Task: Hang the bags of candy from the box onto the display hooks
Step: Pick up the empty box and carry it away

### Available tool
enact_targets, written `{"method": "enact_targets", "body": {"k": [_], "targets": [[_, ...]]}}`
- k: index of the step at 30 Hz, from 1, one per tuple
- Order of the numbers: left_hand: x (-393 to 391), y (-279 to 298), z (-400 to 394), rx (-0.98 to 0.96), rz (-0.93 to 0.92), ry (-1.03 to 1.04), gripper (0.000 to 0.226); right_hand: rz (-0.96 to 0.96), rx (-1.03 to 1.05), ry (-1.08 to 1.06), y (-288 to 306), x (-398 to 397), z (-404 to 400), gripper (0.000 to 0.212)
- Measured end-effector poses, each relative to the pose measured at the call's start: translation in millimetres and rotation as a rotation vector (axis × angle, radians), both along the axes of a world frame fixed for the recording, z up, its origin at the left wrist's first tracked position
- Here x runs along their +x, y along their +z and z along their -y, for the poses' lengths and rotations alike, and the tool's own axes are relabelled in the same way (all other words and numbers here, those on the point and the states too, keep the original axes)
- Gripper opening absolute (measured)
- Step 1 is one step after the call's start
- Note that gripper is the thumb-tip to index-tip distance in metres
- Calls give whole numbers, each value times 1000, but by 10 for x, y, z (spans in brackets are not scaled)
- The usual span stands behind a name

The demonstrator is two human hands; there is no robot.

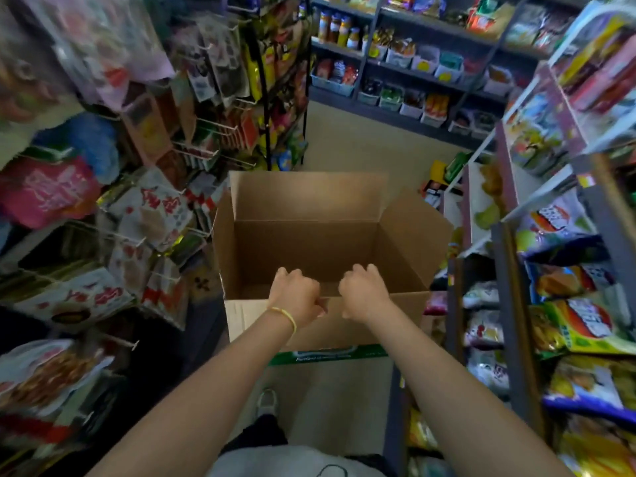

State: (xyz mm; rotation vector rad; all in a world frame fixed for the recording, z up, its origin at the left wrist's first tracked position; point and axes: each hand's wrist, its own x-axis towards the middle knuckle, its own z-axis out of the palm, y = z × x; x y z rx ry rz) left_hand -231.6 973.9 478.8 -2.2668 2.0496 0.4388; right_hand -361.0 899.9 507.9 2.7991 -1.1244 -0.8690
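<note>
An open cardboard box [309, 201] stands in the aisle straight ahead, flaps up; its inside shows only bare cardboard, with no bags visible. My left hand [294, 296] and my right hand [364, 292] both grip the box's near flap, fingers curled over its top edge, a little apart from each other. On the left a display rack holds hanging candy bags [155, 215] on white wire hooks [199, 153]. A pink bag [48, 191] hangs at the far left.
Shelves of snack bags [578, 321] line the right side close to the box. More shelving with jars and bins [406, 63] closes the aisle's far end. A black wire rack [272, 80] stands behind the box. Beige floor [361, 146] lies beyond it.
</note>
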Motion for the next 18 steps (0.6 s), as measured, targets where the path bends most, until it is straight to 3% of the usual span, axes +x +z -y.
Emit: {"method": "enact_targets", "body": {"k": [8, 18], "targets": [[242, -81, 1840, 89, 153, -104, 25, 130, 1, -183, -243, 132, 1720, 34], [385, -418, 4555, 216, 159, -33, 20, 145, 19, -68, -853, 120, 4606, 29]]}}
